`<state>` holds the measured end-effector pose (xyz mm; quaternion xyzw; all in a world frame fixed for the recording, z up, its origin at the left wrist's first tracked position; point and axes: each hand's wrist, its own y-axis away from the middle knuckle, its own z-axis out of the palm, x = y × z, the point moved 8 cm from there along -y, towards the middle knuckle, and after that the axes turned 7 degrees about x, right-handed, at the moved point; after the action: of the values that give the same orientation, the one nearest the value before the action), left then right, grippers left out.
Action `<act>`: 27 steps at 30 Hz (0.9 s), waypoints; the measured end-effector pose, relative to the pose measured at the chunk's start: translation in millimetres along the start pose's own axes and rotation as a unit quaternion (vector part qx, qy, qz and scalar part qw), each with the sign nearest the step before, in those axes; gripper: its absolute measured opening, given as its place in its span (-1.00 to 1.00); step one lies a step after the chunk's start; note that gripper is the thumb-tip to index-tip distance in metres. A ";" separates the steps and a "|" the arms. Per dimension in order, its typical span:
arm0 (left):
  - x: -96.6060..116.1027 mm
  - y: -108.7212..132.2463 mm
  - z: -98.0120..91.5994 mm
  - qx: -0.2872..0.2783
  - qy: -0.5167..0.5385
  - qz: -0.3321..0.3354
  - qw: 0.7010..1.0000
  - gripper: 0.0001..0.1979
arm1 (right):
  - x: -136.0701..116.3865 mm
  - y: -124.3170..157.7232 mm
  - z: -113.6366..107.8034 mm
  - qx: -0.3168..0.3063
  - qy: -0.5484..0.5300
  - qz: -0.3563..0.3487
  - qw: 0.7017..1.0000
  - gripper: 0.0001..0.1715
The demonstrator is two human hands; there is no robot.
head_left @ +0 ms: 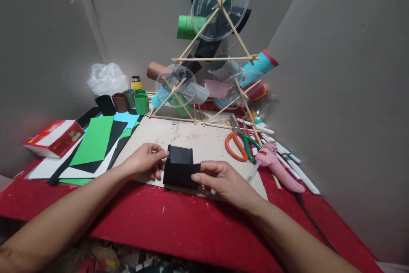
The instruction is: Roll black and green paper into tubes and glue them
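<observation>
A piece of black paper (179, 166), folded into a box-like shape, rests on a beige cardboard sheet (191, 136) in front of me. My left hand (145, 161) pinches its upper left edge with fingertips together. My right hand (223, 181) grips its lower right side, thumb pressed on the front. Both hands are closed on the black paper.
A stick-and-paper-tube model with clear plastic lids (217, 51) stands at the back. Scissors (239, 143) and a pink glue gun (277, 166) lie at the right. Green, black and blue paper sheets (94, 141), a red box (56, 136) and small paper cylinders (128, 100) sit left.
</observation>
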<state>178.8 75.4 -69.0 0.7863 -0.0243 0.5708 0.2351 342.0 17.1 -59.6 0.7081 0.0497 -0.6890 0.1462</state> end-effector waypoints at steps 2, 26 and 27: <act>-0.4 0.1 -0.2 0.008 0.004 -0.002 1.000 -0.69 | -7.2 3.3 1.1 -0.001 0.019 -0.031 0.999 -0.66; 35.9 23.4 4.6 0.029 0.132 0.183 0.974 -0.72 | 5.4 -2.1 -6.5 0.073 -0.108 0.058 0.990 -0.54; 39.7 26.8 3.7 0.044 0.105 0.205 0.972 -0.76 | 7.3 -2.4 -6.5 0.069 -0.116 0.067 0.989 -0.54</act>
<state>187.6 59.2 -24.7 0.7097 -0.1345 0.6870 0.0793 348.0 20.3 -67.1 0.6338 -0.0627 -0.7567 0.1474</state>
